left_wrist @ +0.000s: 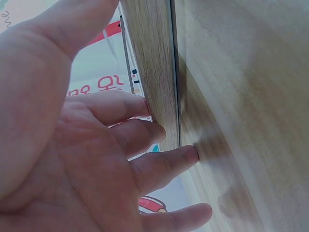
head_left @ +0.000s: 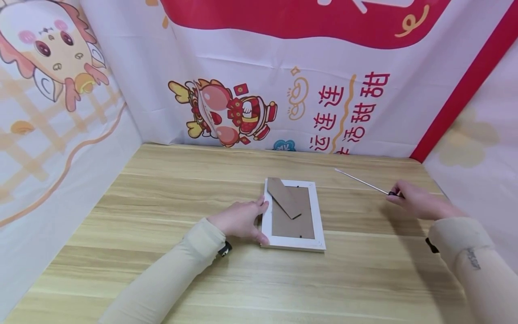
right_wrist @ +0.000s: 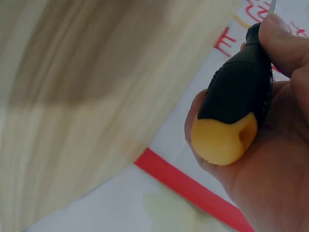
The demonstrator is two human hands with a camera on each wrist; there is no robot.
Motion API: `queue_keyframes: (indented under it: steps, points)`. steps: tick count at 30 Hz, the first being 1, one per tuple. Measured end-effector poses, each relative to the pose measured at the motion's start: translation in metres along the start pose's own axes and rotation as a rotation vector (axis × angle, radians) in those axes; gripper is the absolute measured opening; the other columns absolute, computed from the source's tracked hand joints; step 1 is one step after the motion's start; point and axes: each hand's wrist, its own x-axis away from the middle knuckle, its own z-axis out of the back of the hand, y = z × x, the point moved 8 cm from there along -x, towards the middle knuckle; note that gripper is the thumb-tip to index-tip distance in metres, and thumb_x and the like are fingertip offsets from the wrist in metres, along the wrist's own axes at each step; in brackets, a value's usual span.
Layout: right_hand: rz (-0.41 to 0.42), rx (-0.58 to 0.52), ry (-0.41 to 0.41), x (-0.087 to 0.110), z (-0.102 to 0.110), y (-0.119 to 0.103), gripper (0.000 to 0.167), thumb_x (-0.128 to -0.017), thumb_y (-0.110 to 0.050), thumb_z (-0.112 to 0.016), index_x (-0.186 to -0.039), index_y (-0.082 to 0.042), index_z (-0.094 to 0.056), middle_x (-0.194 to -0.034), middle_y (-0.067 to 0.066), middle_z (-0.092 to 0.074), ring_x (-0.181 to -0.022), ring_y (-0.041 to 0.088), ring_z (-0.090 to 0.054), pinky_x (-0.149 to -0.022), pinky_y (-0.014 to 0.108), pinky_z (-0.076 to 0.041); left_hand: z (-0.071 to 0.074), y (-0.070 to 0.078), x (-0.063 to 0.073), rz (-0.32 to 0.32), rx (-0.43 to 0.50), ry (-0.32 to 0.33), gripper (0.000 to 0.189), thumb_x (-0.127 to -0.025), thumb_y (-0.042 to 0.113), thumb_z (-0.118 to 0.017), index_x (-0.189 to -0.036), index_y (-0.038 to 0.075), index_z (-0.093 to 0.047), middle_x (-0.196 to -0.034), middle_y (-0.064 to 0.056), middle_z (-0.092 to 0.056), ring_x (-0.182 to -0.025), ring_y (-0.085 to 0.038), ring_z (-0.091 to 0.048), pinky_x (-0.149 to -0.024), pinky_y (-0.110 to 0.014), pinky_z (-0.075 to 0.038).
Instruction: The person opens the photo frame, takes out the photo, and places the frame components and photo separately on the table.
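A white picture frame (head_left: 318, 220) lies face down on the wooden table, its brown backing board (head_left: 289, 227) showing. Across the upper left of that board, a brown stand leg (head_left: 283, 198) slants. My left hand (head_left: 238, 219) touches the frame's left side, thumb at the lower left corner and fingers spread along the edge. In the left wrist view, fairly straight fingertips (left_wrist: 155, 131) rest against the frame's side. Off to the right, my right hand (head_left: 418, 200) grips a screwdriver (right_wrist: 236, 87) by its black and yellow handle. Its long metal shaft (head_left: 364, 183) points left, toward the back.
The wood-grain table (head_left: 182, 189) reaches back to a printed cloth (head_left: 251, 58) with red lettering and cartoon figures. More printed cloth hangs on the left side (head_left: 52, 148) and on the right side (head_left: 477, 117).
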Motion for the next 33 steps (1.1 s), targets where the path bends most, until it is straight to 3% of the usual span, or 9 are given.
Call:
queue_keyframes:
  steps: [9, 14, 23, 27, 33]
  points:
    - [-0.020, -0.029, -0.031, 0.000, -0.014, 0.020, 0.015, -0.098, -0.008, -0.061, -0.092, 0.004, -0.053, -0.083, 0.009, -0.058, -0.076, 0.021, -0.052, -0.066, 0.036, -0.044, -0.002, -0.002, -0.001, 0.004, 0.004, -0.012, 0.110, -0.071, 0.054, -0.083, -0.154, 0.004, -0.031, -0.161, -0.017, -0.018, -0.142, -0.030, -0.032, -0.114, -0.046, -0.031]
    - [-0.044, 0.005, -0.089, 0.001, -0.024, 0.025, 0.018, -0.098, -0.015, -0.062, -0.095, 0.001, -0.055, -0.081, 0.004, -0.056, -0.076, 0.020, -0.051, -0.067, 0.037, -0.044, -0.003, -0.002, -0.002, 0.009, 0.010, -0.017, 0.110, -0.071, 0.054, -0.083, -0.154, 0.004, -0.031, -0.161, -0.017, -0.017, -0.142, -0.030, -0.032, -0.114, -0.046, -0.031]
    - [-0.022, 0.056, -0.114, -0.002, -0.033, 0.026, 0.017, -0.091, -0.023, -0.072, -0.086, -0.010, -0.063, -0.075, -0.005, -0.060, -0.068, 0.013, -0.052, -0.064, 0.035, -0.045, -0.005, -0.002, -0.002, 0.023, 0.031, -0.022, 0.110, -0.071, 0.052, -0.083, -0.155, 0.006, -0.029, -0.162, -0.015, -0.015, -0.144, -0.029, -0.030, -0.114, -0.042, -0.031]
    - [0.000, 0.123, -0.084, -0.004, -0.027, 0.016, 0.021, -0.088, -0.022, -0.075, -0.092, -0.003, -0.068, -0.076, -0.001, -0.062, -0.068, 0.015, -0.054, -0.065, 0.039, -0.048, -0.005, -0.002, -0.002, 0.019, 0.031, -0.017, 0.110, -0.072, 0.052, -0.084, -0.155, 0.006, -0.029, -0.162, -0.015, -0.015, -0.143, -0.029, -0.030, -0.114, -0.042, -0.031]
    - [-0.027, 0.150, -0.017, -0.014, -0.014, -0.026, 0.045, -0.088, -0.018, -0.074, -0.122, 0.009, -0.062, -0.094, 0.019, -0.063, -0.086, 0.033, -0.061, -0.078, 0.056, -0.049, -0.003, -0.002, -0.001, 0.020, 0.046, -0.015, 0.110, -0.071, 0.051, -0.084, -0.155, 0.006, -0.029, -0.162, -0.015, -0.015, -0.144, -0.029, -0.029, -0.114, -0.042, -0.031]
